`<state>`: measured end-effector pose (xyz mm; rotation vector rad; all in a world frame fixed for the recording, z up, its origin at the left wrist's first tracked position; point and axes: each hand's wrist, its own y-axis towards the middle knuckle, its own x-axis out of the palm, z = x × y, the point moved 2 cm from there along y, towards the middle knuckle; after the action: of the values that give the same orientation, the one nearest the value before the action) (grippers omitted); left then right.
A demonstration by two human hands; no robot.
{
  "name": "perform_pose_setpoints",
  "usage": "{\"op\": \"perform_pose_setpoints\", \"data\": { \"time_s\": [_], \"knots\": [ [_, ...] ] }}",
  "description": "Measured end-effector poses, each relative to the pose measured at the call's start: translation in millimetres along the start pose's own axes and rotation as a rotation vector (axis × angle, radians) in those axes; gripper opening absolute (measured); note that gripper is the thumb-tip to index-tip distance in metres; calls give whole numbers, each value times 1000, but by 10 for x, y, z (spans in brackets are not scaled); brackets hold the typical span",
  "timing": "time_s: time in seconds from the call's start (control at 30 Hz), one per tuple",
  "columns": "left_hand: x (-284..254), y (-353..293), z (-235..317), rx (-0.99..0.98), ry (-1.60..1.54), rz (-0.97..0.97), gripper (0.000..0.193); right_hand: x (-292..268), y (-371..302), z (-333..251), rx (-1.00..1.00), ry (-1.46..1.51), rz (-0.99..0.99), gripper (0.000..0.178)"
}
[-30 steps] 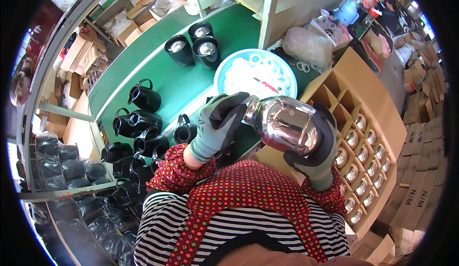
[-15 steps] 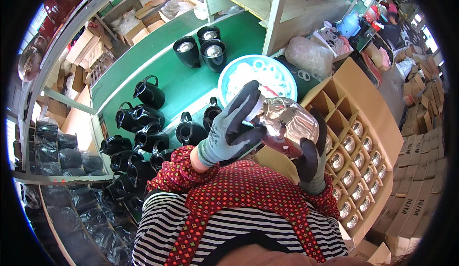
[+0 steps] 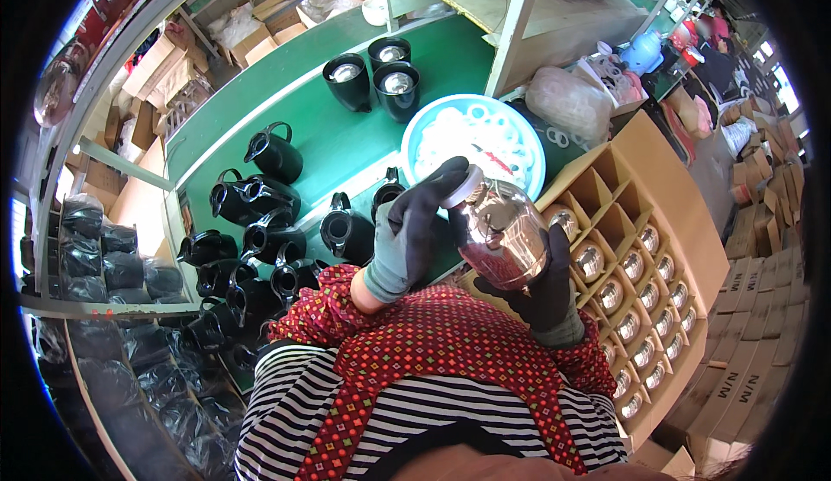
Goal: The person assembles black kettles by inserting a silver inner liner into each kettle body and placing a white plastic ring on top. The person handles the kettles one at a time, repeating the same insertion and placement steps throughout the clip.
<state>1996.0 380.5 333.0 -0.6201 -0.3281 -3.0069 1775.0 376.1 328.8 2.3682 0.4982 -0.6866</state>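
Note:
A silvery mirrored glass flask liner (image 3: 500, 237) is held tilted in front of my chest, its neck toward the upper left. My right hand (image 3: 547, 295), in a grey and black glove, is wrapped round the lower body of the liner. Around the neck sits a white ring (image 3: 466, 187), and my left hand (image 3: 414, 226), gloved alike, has its fingers closed on it. Just beyond the liner stands a light blue basin (image 3: 538, 157) heaped with white rings (image 3: 446, 139).
Several black jugs (image 3: 346, 226) stand and lie on the green table (image 3: 294, 92) at left; three black jug bodies (image 3: 398, 92) with silvery liners stand farther back. At right is a divided carton (image 3: 684, 187) of liners. Bagged black jugs (image 3: 121, 269) fill the far left; a metal post (image 3: 517, 27) rises behind the basin.
The liner has swung more upright and slightly left. My left hand has turned, its fingers now bunched at the white ring; my right hand has shifted down and left under the liner.

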Motion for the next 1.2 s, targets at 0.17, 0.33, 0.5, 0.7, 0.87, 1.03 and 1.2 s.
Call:
{"op": "perform_pose_setpoints", "data": {
  "time_s": [0.17, 0.33, 0.5, 0.7, 0.87, 1.03, 1.2],
  "knots": [
    [-96, -44, -29, 284, 277, -92, 43, 53, 35, 4, 35, 3, -51, 113],
    [-220, -15, -103, 101, 259, -189, 60, 149, -181, 241, 5, 98, -11, 78],
    [-207, 18, -296, 202, 492, -389, 80, 234, -745, 867, -42, -98, -37, 111],
    [-996, 277, -966, -25, 1460, 140, 109, 197, -875, 1007, 313, 424, 142, 105],
    [-1588, 257, -1571, -476, 1585, 74, 127, 77, -1007, 1137, 98, 4, 185, 107],
    [-1388, 338, -813, -312, 1527, 138, 119, -64, -1235, 1277, 70, -309, 226, 93],
    [-1060, 102, 529, 265, 1040, 252, 121, -68, -869, 1123, 170, 2, 148, 69]
  ]
}}
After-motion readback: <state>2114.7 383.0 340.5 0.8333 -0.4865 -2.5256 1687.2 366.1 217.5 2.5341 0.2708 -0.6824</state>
